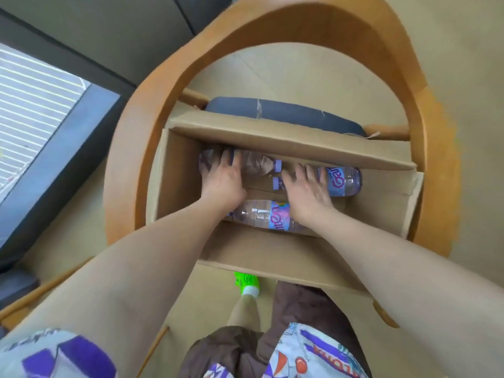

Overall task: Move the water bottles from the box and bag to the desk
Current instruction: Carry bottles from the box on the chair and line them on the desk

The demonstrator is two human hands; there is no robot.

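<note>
Reaching into the cardboard box [381,214] on a chair, the left hand [222,180] and right hand [306,190] each close on a lying bottle; lifting toward the table comes next.

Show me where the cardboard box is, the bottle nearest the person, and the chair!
cardboard box [278,143], head view, on its far flap.
nearest bottle [278,215], head view, on its blue label.
chair [131,137], head view, on its curved wooden arm.
</note>
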